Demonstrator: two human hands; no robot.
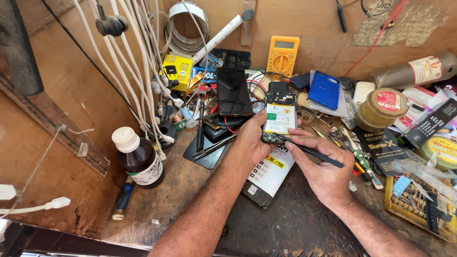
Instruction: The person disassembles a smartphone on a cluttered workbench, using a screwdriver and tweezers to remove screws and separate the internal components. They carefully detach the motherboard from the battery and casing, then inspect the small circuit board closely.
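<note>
L hand point(251, 143) is wrapped round the lower-left edge of an opened phone point(280, 118), back cover off, w/ battery and circuit board showing; fingers curled shut on it, holding it just above the middle of the workbench point(295, 223). R hand point(321, 169) is closed in a pen-style grip on a thin black tool point(312, 152), tip touching the phone's bottom end near the small board. Under both hands lies a black-and-white packet point(267, 178), flat on the bench. Open room: near edge of bench, between and below the forearms, is bare dark wood; that's the only free strip. Left of the L hand: tweezers point(214, 147) on a black mat, then a brown bottle point(139, 159) w/ white cap nearer the left wall. Behind the phone, toward the back wall, a dark phone point(233, 90) face up, a yellow multimeter point(283, 55) and a blue phone case point(324, 89). Right side is packed: round tin point(383, 108), screwdrivers point(362, 159) and a yellow parts tray point(419, 204) at the right edge, close to the R hand's wrist side. White cables point(138, 57) hang down the left wall.
</note>
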